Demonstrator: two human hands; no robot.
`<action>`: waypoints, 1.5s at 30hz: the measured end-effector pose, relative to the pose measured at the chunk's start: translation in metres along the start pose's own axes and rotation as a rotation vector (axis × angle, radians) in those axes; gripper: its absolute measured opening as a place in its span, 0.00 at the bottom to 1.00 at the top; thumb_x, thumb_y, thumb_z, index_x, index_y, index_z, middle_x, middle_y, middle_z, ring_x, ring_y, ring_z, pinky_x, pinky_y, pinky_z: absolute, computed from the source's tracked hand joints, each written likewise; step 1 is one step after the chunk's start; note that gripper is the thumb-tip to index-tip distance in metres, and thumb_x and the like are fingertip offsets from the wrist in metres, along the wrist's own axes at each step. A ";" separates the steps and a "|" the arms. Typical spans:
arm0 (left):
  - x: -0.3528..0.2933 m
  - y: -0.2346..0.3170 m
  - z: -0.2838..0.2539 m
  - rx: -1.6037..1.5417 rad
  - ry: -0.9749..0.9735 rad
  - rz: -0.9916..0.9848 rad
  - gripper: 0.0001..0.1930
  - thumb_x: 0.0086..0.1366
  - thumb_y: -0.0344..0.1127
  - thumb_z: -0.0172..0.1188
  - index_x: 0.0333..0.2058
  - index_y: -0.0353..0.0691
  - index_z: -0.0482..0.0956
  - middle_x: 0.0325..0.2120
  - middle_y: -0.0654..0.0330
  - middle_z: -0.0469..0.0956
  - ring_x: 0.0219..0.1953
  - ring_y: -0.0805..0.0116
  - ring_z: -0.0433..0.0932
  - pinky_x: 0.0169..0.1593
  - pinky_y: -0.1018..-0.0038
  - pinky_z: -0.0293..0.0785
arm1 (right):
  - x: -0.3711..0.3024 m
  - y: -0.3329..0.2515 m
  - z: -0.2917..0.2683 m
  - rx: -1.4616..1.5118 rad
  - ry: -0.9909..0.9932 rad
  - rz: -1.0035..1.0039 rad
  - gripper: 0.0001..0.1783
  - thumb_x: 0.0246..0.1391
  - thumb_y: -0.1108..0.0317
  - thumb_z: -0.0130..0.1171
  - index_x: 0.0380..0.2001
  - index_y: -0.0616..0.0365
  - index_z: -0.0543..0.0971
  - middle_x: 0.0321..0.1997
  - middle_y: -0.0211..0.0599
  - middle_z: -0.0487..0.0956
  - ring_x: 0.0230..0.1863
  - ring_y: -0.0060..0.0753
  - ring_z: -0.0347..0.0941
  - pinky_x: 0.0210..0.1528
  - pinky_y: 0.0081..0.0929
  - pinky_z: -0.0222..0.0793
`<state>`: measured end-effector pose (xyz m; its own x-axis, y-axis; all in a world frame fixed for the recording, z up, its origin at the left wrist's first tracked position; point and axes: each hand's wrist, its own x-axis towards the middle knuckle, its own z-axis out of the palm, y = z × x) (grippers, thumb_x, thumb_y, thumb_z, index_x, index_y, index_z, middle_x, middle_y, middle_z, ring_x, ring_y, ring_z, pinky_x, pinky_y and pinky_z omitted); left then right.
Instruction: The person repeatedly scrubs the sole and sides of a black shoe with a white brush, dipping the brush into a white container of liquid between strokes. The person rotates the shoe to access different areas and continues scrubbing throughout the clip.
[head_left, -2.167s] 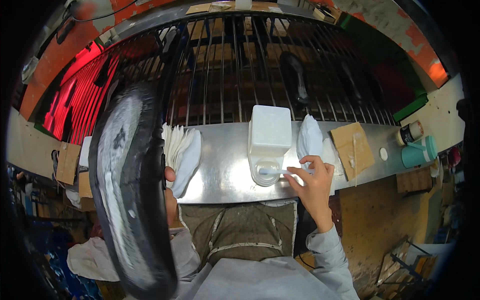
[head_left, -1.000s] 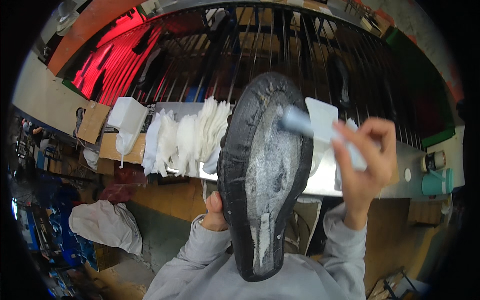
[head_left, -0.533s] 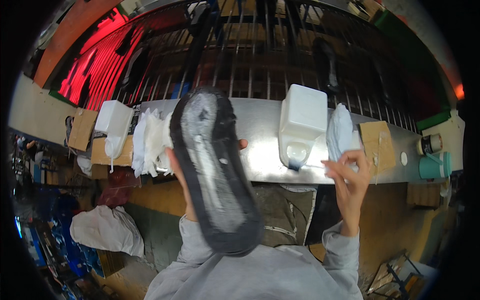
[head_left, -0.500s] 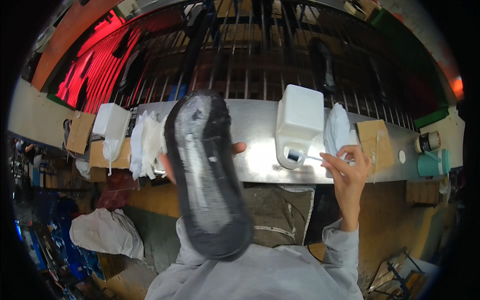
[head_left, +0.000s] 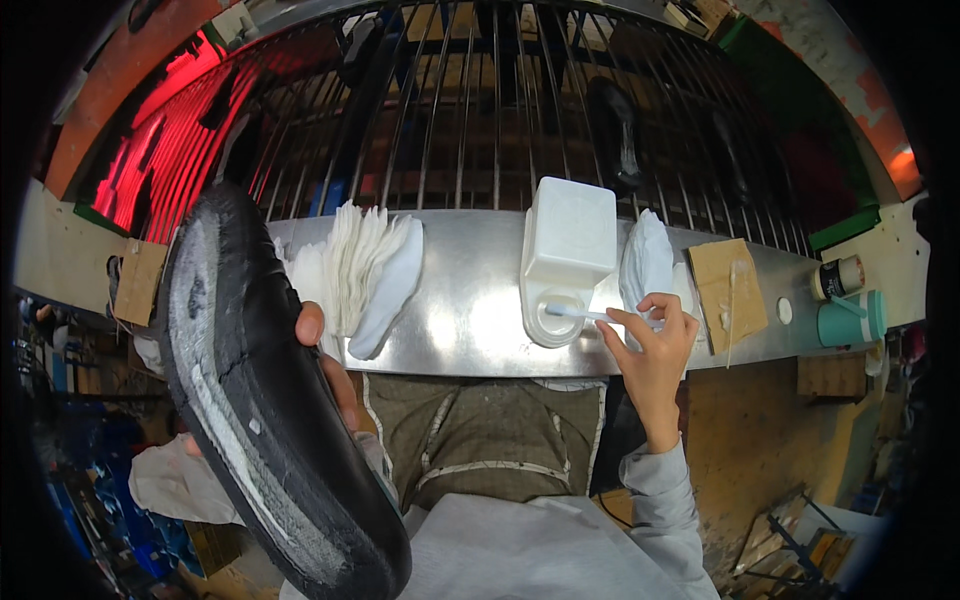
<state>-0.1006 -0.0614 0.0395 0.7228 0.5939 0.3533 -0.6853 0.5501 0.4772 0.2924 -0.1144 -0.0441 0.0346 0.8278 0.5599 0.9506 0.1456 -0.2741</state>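
The black shoe (head_left: 300,410) is held tilted and raised at the left by the left hand (head_left: 341,388), fingers curled round its side. A brush (head_left: 583,314) is pinched in the right hand (head_left: 655,350) over the white container's (head_left: 572,235) round cup (head_left: 552,330). If overloaded, drips could be shed onto the tabletop (head_left: 460,320); with a loosened left grip, the shoe could be dropped.

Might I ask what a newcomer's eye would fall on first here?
Probably the black shoe upper with a whitish underside, in the left hand at lower left. Next, the red-lit bars at upper left, then the white container right of centre, where the right hand holds a brush.
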 end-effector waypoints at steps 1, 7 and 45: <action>-0.003 0.003 0.001 0.007 -0.008 -0.009 0.50 0.59 0.56 0.64 0.70 0.41 0.46 0.58 0.33 0.65 0.57 0.40 0.73 0.53 0.54 0.82 | -0.002 0.000 0.000 -0.022 -0.031 0.028 0.14 0.38 0.64 0.78 0.33 0.46 0.88 0.41 0.31 0.71 0.39 0.34 0.66 0.47 0.33 0.57; -0.007 0.013 0.005 0.111 -0.007 0.035 0.55 0.56 0.49 0.73 0.71 0.42 0.41 0.58 0.30 0.62 0.59 0.38 0.71 0.54 0.52 0.82 | -0.027 0.002 -0.003 0.077 0.040 0.241 0.11 0.43 0.67 0.76 0.34 0.51 0.88 0.40 0.34 0.67 0.36 0.32 0.64 0.35 0.29 0.59; 0.047 -0.088 0.019 1.088 0.237 0.148 0.68 0.27 0.50 0.88 0.66 0.30 0.57 0.48 0.51 0.79 0.49 0.61 0.81 0.56 0.70 0.74 | 0.085 -0.106 -0.066 0.692 0.269 -0.031 0.24 0.27 0.59 0.82 0.35 0.49 0.90 0.35 0.26 0.61 0.37 0.27 0.60 0.38 0.25 0.55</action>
<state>-0.0042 -0.0932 0.0295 0.5259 0.7715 0.3581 -0.2370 -0.2715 0.9328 0.2152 -0.0950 0.0840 0.1698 0.6694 0.7233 0.5437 0.5485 -0.6353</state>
